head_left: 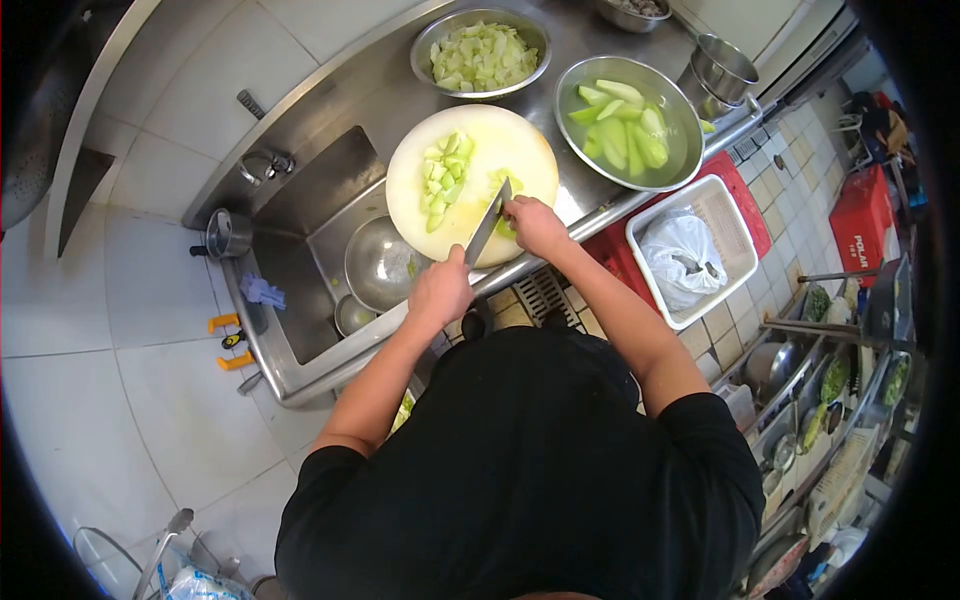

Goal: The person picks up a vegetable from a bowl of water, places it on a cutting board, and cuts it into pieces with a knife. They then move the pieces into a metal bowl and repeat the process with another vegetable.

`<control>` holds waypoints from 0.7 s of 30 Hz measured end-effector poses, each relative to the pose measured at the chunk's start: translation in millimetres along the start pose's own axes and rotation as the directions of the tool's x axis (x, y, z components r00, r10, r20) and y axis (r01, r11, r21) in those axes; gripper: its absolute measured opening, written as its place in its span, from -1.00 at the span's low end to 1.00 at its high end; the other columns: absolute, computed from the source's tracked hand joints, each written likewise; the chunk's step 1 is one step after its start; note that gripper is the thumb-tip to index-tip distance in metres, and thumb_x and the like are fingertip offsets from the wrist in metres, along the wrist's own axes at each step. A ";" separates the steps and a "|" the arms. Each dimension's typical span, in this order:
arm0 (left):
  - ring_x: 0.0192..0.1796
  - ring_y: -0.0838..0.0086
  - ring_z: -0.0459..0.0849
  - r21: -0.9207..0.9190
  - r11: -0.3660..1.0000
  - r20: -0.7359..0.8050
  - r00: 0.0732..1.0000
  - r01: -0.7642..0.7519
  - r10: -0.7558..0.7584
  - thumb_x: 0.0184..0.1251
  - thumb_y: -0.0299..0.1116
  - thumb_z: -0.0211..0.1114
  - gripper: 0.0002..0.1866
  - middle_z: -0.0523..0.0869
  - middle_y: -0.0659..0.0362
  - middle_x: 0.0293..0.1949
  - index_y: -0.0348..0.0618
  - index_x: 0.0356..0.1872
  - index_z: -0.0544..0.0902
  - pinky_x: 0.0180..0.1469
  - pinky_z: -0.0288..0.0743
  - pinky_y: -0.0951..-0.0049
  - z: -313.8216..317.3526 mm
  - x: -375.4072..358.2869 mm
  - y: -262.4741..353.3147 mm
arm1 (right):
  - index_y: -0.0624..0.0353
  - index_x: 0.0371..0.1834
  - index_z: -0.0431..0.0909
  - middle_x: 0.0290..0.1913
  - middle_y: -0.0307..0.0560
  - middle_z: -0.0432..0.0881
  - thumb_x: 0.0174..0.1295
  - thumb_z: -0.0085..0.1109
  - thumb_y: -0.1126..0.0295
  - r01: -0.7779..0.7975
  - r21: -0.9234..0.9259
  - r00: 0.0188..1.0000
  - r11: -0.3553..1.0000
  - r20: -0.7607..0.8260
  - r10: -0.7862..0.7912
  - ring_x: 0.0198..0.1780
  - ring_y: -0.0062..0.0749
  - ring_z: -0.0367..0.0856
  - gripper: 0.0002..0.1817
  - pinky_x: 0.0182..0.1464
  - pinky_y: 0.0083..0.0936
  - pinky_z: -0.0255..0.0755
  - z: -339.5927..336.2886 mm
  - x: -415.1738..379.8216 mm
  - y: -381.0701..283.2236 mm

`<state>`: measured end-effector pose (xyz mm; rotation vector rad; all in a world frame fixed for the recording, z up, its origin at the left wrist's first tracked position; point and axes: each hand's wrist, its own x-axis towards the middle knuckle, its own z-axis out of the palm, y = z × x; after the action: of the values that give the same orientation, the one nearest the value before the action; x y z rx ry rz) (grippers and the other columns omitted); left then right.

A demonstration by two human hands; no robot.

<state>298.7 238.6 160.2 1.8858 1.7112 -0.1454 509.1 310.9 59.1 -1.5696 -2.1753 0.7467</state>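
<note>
A round white cutting board lies across the edge of the metal sink counter. My left hand is closed around the handle of a knife at the board's near edge. The blade points up and to the right, over the board. My right hand is closed at the blade's far end, beside small green pieces; what its fingers hold is too small to make out. A pile of chopped pale green vegetable sits on the board's left half.
Behind the board stands a metal bowl of sliced vegetable. To its right, a bowl of water holds long green pieces. A white basket with a plastic bag is at the right. The sink holds metal bowls.
</note>
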 end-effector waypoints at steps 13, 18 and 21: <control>-0.03 -0.34 0.71 -0.065 0.998 -0.005 1.000 -0.025 0.025 0.56 -0.24 0.12 -0.70 0.73 -0.40 -0.13 -0.27 0.09 0.47 0.09 0.55 -0.22 21.7 18.4 -20.3 | 0.17 -0.14 0.69 -0.07 0.05 0.67 0.20 0.28 0.54 -0.054 0.090 0.995 0.995 -0.076 0.061 0.05 0.06 0.67 -0.83 0.10 -0.10 0.58 0.2 -13.0 1.3; 0.04 -0.32 0.70 -0.053 0.998 -0.060 0.998 0.022 -0.025 0.54 -0.22 0.12 -0.66 0.72 -0.40 -0.08 -0.28 0.11 0.49 0.15 0.53 -0.20 6.9 36.0 -50.8 | 0.19 -0.17 0.71 -0.11 0.05 0.67 0.23 0.31 0.49 -0.048 0.115 0.994 0.992 -0.089 0.059 0.03 0.06 0.68 -0.87 0.09 -0.11 0.57 7.8 -7.8 -10.1; 0.06 -0.31 0.70 -0.065 0.997 -0.087 0.995 0.034 -0.039 0.53 -0.23 0.12 -0.64 0.72 -0.40 -0.04 -0.28 0.14 0.50 0.16 0.53 -0.18 -2.9 46.6 -64.2 | 0.19 -0.18 0.72 -0.11 0.05 0.68 0.24 0.30 0.49 -0.053 0.122 0.993 0.991 -0.100 0.065 0.03 0.05 0.68 -0.88 0.11 -0.12 0.57 9.3 -4.9 -15.2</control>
<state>245.4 281.3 119.5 1.8403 1.7887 -0.0216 493.9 300.6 61.0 -1.5816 -1.9808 0.7793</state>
